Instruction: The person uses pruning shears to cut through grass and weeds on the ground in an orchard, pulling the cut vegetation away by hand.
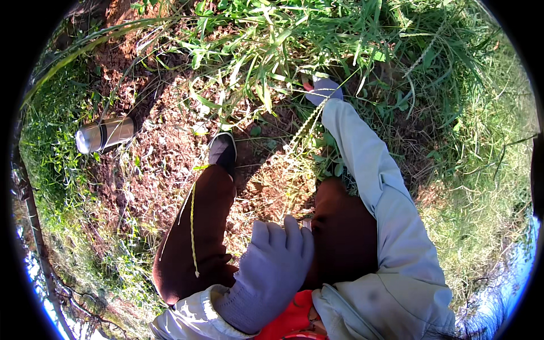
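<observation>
My left hand [276, 259], in a grey knit glove, is held above my lap between my knees. Its back faces up and its fingers bend away from me, so the palm is hidden. A small pale object [307, 223] shows beside its fingertips; whether the hand touches it is unclear. My right hand [325, 91], gloved the same way, reaches far forward, low at the edge of the tall green grass [272, 55]. Something pinkish red [307, 86] shows at its left side, too small to identify. Grass stems partly cover this hand, and its grip cannot be made out.
A metallic flask with dark bands [108, 134] lies on its side at the left. Between my legs are bare soil and dry litter [272, 182]. A dark shoe [223, 153] rests on the soil. Grass seed heads [308, 125] cross before my right sleeve.
</observation>
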`<state>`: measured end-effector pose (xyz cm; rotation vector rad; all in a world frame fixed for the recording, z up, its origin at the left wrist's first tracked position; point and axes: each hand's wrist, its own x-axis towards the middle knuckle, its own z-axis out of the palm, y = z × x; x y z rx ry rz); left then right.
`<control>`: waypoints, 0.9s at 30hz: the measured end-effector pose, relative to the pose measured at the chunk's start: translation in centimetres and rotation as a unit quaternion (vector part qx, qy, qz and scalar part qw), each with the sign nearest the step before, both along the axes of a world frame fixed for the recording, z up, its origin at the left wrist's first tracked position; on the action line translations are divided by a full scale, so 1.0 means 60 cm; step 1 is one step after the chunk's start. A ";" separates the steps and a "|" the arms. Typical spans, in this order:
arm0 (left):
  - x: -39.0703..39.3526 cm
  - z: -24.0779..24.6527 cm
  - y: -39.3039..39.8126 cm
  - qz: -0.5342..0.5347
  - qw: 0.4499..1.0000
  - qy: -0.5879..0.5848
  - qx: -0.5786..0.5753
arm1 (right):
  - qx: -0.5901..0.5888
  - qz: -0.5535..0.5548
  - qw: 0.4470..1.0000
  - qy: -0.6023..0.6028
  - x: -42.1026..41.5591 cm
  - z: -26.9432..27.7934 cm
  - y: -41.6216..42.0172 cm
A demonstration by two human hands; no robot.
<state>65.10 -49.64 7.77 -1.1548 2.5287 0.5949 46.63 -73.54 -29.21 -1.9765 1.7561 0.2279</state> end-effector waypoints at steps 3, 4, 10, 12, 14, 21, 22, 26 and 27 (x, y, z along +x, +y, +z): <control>0.000 -0.002 0.003 -0.010 1.000 -0.011 -0.022 | 0.020 -0.048 0.997 -0.052 -0.008 0.006 0.005; 0.000 -0.003 0.005 -0.008 1.000 -0.007 -0.024 | 0.022 -0.071 0.994 -0.080 -0.029 -0.003 0.004; 0.004 -0.008 0.019 0.003 1.000 -0.007 -0.025 | 0.149 -0.360 0.863 -0.321 -0.174 -0.029 0.004; 0.003 -0.002 0.016 0.002 1.000 -0.001 -0.018 | 0.170 -0.275 0.892 -0.316 -0.213 0.007 0.012; 0.000 0.001 0.024 0.021 1.000 -0.011 -0.014 | 0.206 -0.212 0.905 -0.307 -0.217 0.046 0.019; 0.005 -0.006 0.025 -0.021 1.000 0.008 -0.009 | 0.180 0.086 0.968 -0.154 -0.188 0.194 -0.030; 0.003 -0.007 0.025 -0.029 1.000 0.011 0.000 | 0.127 0.095 0.986 -0.053 -0.177 0.192 -0.039; -0.003 -0.010 0.022 -0.024 1.000 -0.010 0.001 | 0.009 0.215 0.963 0.165 -0.111 0.167 -0.067; -0.005 -0.010 0.019 -0.021 1.000 -0.010 -0.005 | 0.019 0.216 0.960 0.176 -0.096 0.166 -0.063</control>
